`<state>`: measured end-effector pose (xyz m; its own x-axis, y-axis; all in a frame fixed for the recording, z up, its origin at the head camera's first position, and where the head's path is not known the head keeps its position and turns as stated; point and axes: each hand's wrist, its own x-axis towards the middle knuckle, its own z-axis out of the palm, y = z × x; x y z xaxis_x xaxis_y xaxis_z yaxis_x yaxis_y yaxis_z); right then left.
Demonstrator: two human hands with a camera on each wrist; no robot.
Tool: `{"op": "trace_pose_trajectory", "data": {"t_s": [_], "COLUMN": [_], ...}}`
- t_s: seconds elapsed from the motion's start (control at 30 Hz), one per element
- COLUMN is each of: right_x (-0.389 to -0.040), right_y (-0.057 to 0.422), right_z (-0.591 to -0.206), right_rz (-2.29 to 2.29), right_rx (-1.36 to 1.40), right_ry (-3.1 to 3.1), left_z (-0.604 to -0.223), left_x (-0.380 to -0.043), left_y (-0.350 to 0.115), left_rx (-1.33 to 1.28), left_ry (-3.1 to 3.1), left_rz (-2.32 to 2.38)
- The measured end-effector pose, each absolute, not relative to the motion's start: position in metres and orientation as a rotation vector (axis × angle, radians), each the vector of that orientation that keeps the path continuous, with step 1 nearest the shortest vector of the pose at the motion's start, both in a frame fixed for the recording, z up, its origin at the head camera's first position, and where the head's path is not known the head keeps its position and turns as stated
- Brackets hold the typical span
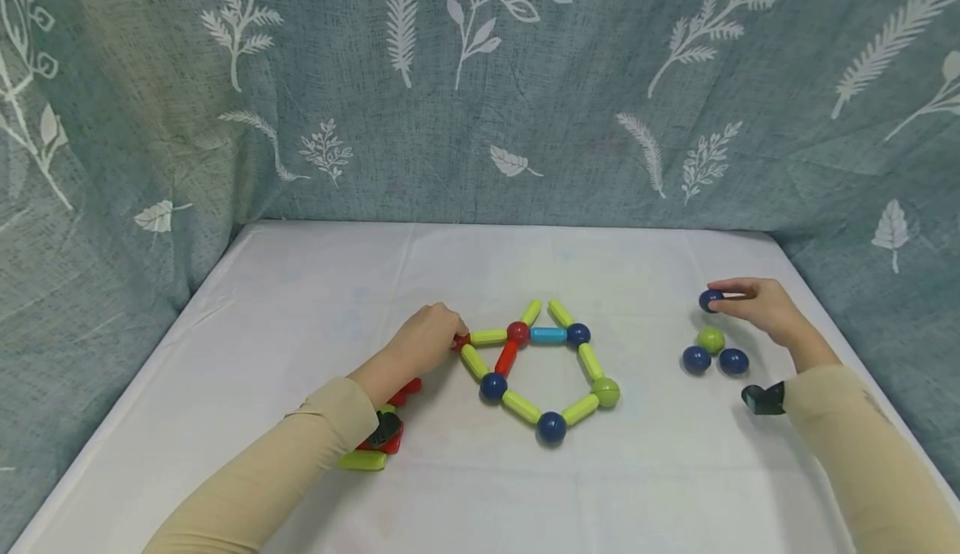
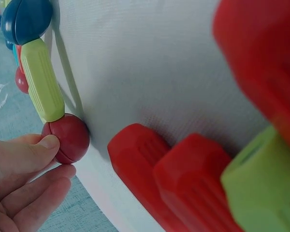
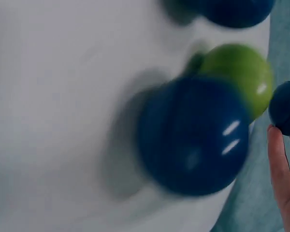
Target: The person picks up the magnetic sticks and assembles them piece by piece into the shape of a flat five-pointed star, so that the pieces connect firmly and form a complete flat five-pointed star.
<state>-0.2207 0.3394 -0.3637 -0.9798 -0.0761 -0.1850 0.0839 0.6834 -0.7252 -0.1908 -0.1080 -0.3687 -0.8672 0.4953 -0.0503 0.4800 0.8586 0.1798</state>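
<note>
My left hand [image 1: 429,336] pinches a red ball [image 2: 71,137] between thumb and fingers. Lime rods join that ball to a frame of magnetic rods and balls, including a red ball [image 1: 518,334], a red rod [image 1: 506,358], a light-blue rod [image 1: 548,336], a blue ball [image 1: 552,427] and a green ball [image 1: 606,391]. Two lime rods [image 1: 559,313] stick out at the far side with free ends. Over at the right, my right hand [image 1: 765,312] holds a blue ball [image 1: 709,301] in its fingertips, beyond a loose green ball [image 1: 710,339] and two loose blue balls [image 1: 733,361].
Beneath the left forearm lies a group of red rods [image 2: 193,179] and lime rods [image 1: 363,461], partly hidden by the sleeve. White cloth [image 1: 337,287] covers the table, with a patterned blue-green curtain [image 1: 450,154] behind and at both sides.
</note>
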Motion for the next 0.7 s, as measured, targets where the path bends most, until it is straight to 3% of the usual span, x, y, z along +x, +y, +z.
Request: {"op": "trace_pose_trajectory", "data": {"t_s": [0.3,0.7], "right_x": [-0.250,-0.278], "right_y": [0.280,0.189], "right_z": [-0.348,-0.364], "right_rz": [-1.209,-1.205], "right_rx": [-0.074,-0.257], "right_ry": [2.616,2.557], "left_z": [-0.368,-0.367], "left_x": [-0.191,-0.192], "left_y": [-0.107,-0.106], "left_rx": [0.734,0.771], "left_ry": [2.927,2.940], "left_rz": [0.245,0.271]}}
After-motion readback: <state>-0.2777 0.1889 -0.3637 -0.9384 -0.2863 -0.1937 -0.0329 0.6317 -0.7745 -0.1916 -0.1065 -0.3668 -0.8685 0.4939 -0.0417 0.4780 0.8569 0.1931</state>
